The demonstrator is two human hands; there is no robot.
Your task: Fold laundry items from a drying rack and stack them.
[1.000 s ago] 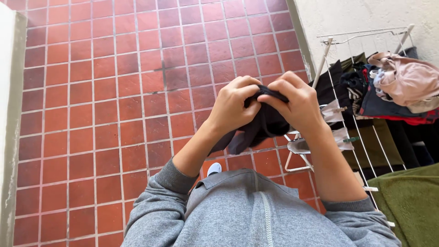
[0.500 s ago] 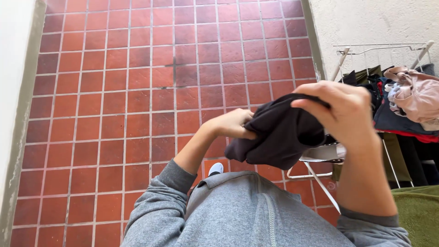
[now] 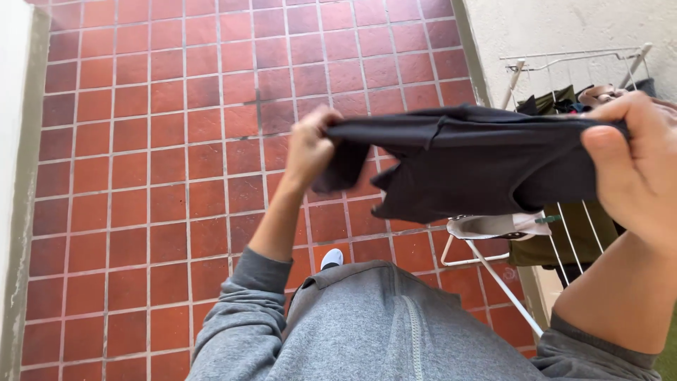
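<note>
**Dark garment pulled out wide between two hands**

Since half a second ago both hands have moved apart, and the dark garment [image 3: 479, 166] that was bunched between them is now stretched into a broad band. Its upper edge runs taut, nearly level, from the left hand [image 3: 310, 148] to the right hand [image 3: 635, 162]. The left hand pinches one end, fingers closed on the cloth, with a short flap hanging below the grip. The right hand, close to the camera at the frame's right edge, clamps the other end between thumb and fingers. The lower edge of the cloth sags in uneven points above the person's grey sweatshirt [image 3: 374, 324].

Behind and below the garment's right half stands a white wire drying rack [image 3: 564, 60], set against a pale wall [image 3: 564, 25]. Clothes already hang on it: an olive piece [image 3: 575, 236], dark items near the top rail and a pale pinkish one [image 3: 599, 92] just behind the right hand's fingers. A whitish cloth [image 3: 493, 226] lies on the rack just under the stretched garment; whether they touch cannot be told. A white shoe tip [image 3: 331, 259] shows on the red tiled floor [image 3: 155, 176].

To the left the floor runs open as far as a pale ledge [image 3: 14, 141] along the frame's left edge. On the right the rack and wall close in near the right hand.
</note>
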